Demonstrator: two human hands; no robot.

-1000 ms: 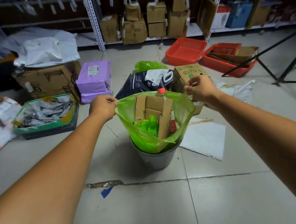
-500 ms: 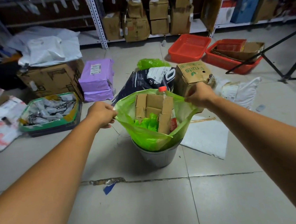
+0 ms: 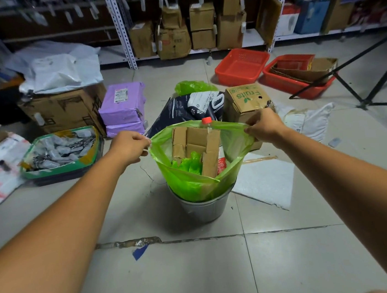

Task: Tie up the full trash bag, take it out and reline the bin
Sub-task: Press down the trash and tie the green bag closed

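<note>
A green trash bag sits in a small grey metal bin on the tiled floor, its upper part pulled up above the rim. Inside are folded cardboard pieces, crumpled green plastic and a bottle with a red cap. My left hand grips the bag's left edge. My right hand grips the right edge. The mouth is stretched wide between them.
Behind the bin lie a dark printed bag, a "Fruits" carton and purple parcels. A green tray of packets is left, a white foam sheet right. Red baskets, a tripod leg and shelving stand beyond.
Both hands stay on the bag's edges; the mouth has been drawn a little wider and tauter. My view has shifted slightly back from the bin.
</note>
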